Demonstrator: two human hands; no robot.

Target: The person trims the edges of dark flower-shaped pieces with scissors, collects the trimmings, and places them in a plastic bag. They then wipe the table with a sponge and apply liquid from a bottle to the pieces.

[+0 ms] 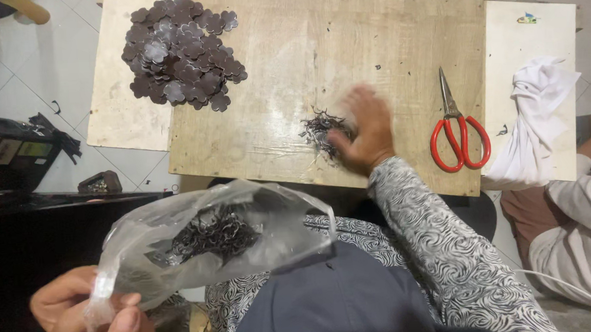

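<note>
While the person sits over it, the big plywood board (291, 60) fills the middle of the scene, laid across the tiled floor (19, 85) with a paler sheet (117, 107) tucked under its left edge and a white panel (529, 36) butting against its right side. Below the board, the person's lap shows a patterned sleeve (438, 239) and dark cloth.

Next in size, a clear plastic bag (199, 240) hangs open over the lap, with a dark tangle of thin trimmings settled inside it. The left hand (83, 318) pinches the bag's lower corner between thumb and fingers, closed tight on the plastic.

At the board's upper left lies a heap of dark brown flower-shaped cutouts (181, 51), well apart from either hand. A white cloth (536, 115) is bunched on the white panel, and another person's arm in a light sleeve (583, 220) comes in from the right edge, beside that cloth.

The right hand (367, 129) lies flat on the board, blurred, fingers spread and holding nothing, its fingertips touching a small pile of dark scraps (320, 128) near the board's front edge. Red-handled scissors (456, 129) lie just to the right of that hand, blades pointing away. Off to the left, a black device (16, 155) sits on the floor, with a small dark box (100, 183) near it.
</note>
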